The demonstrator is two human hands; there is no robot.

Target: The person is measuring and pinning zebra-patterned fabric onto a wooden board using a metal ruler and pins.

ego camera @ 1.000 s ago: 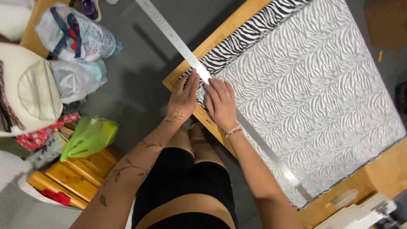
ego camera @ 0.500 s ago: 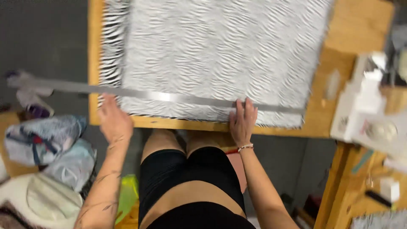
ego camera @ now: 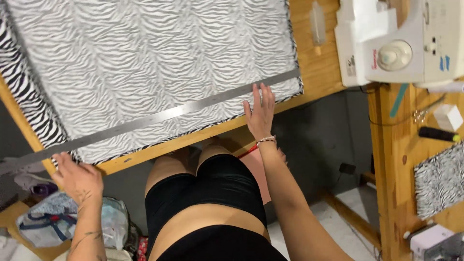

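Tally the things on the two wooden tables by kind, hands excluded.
Zebra fabric pieces: 2, large, small
Metal rulers: 1
Sewing machines: 1
White boxes: 1
Black markers: 1
Total: 6

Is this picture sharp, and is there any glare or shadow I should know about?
Head view: mostly sharp; the zebra-print fabric shows crisp stripes. The long metal ruler gives a soft sheen, no harsh glare. The white sewing machine looks bright, slightly washed out. Under the wooden table it is dim. The left hand and right hand show no motion blur.
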